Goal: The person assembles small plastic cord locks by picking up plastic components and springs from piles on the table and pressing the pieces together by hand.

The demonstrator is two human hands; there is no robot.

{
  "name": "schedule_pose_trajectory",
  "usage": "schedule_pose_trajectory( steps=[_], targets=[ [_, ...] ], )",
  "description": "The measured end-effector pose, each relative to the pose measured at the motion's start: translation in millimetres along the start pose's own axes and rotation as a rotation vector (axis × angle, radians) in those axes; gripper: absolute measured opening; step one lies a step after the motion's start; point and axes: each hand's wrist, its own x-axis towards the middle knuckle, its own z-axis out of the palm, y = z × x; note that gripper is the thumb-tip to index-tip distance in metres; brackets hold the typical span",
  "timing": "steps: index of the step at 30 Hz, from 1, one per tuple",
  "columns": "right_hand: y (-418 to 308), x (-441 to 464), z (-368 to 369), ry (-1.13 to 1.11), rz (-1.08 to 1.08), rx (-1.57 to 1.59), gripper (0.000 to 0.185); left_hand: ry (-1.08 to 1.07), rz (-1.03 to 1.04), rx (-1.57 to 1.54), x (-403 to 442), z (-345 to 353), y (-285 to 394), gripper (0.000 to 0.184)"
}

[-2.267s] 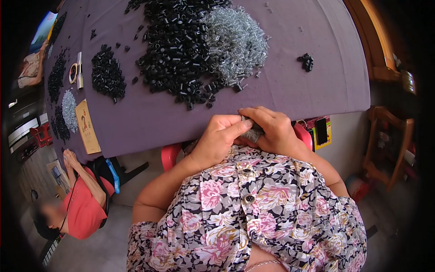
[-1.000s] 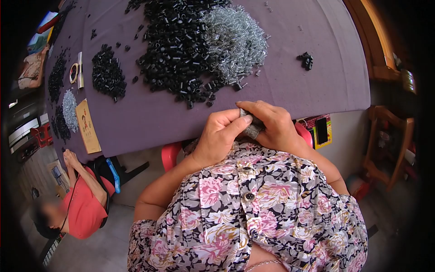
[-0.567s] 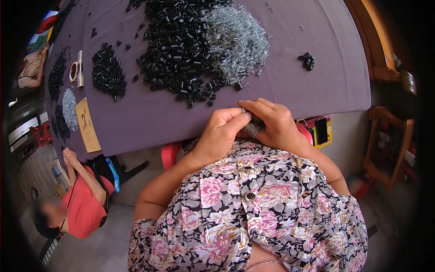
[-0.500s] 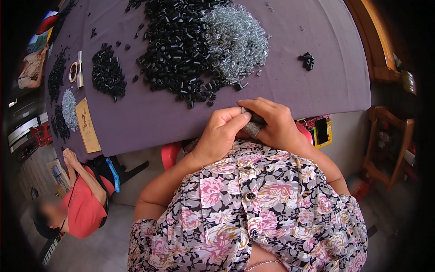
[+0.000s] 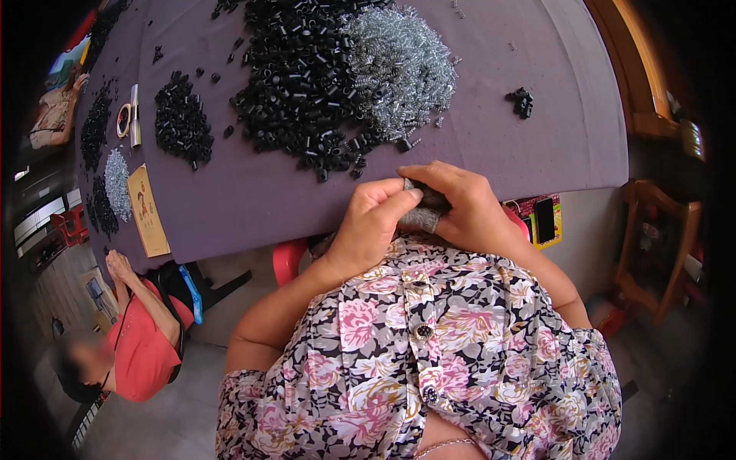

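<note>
Both hands meet at the table's near edge, in front of my chest. My left hand (image 5: 373, 222) is closed, thumb and forefinger pinched at a bit of grey fabric (image 5: 420, 221) that shows between the hands. My right hand (image 5: 469, 205) curls in from the other side, its fingers bent over the same spot. Whatever small part lies inside the fingers is hidden. Just beyond the hands are a large heap of black plastic tubes (image 5: 295, 100) and, touching it, a pile of small metal springs (image 5: 406, 73).
On the purple tablecloth (image 5: 253, 203) lie a smaller black pile (image 5: 182, 119), a few black pieces (image 5: 521, 103), a tape roll (image 5: 124, 121) and a tan booklet (image 5: 147, 213). A co-worker in red (image 5: 149, 345) sits at left. A wooden chair (image 5: 658, 245) stands right.
My hands stay together at the same place, with small finger shifts. Slightly more of the grey fabric shows between them now.
</note>
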Motion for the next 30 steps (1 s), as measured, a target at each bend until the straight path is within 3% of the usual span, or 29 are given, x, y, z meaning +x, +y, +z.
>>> schedule_pose_trajectory(
  steps=[8,18,24,30],
  targets=[
    [-6.6,0.7,-19.7,-0.111,0.067,0.210,0.052,0.016,-0.005,-0.003,-0.3,3.1,0.8,0.027],
    [-2.8,0.4,-23.7,-0.033,-0.078,0.084,0.046,-0.039,-0.075,0.168,0.0,-4.4,3.5,0.026],
    [3.5,-0.3,-19.7,-0.014,0.007,0.203,0.044,-0.043,-0.039,0.138,0.1,-0.3,4.2,0.027],
    [0.4,-0.3,-19.7,-0.012,-0.038,0.140,0.042,-0.021,-0.041,0.103,1.8,-3.1,3.6,0.026]
  ],
)
